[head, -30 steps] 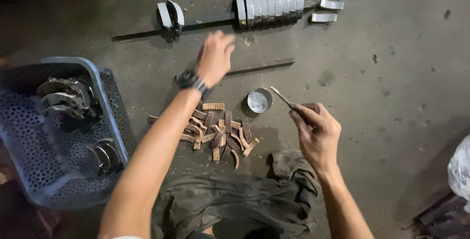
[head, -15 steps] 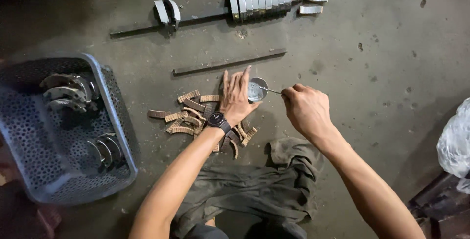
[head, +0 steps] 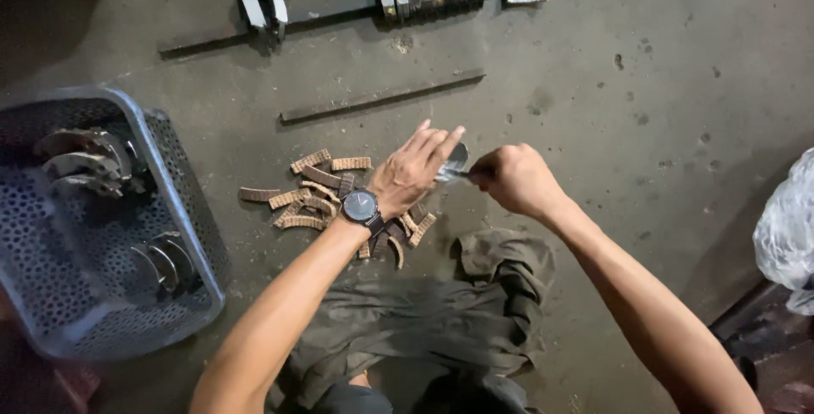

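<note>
The blue basket (head: 182, 210) by the floor's left edge holds curved metal pieces (head: 80, 159). The left hand (head: 413, 172) is spread open above brown strips (head: 318, 193); the right hand (head: 513, 179) grips a thin tool (head: 451, 175).

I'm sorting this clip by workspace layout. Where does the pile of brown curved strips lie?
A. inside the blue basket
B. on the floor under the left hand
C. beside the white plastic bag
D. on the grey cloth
B: the brown curved strips lie on the floor beneath the left hand, outside the blue basket.
</note>
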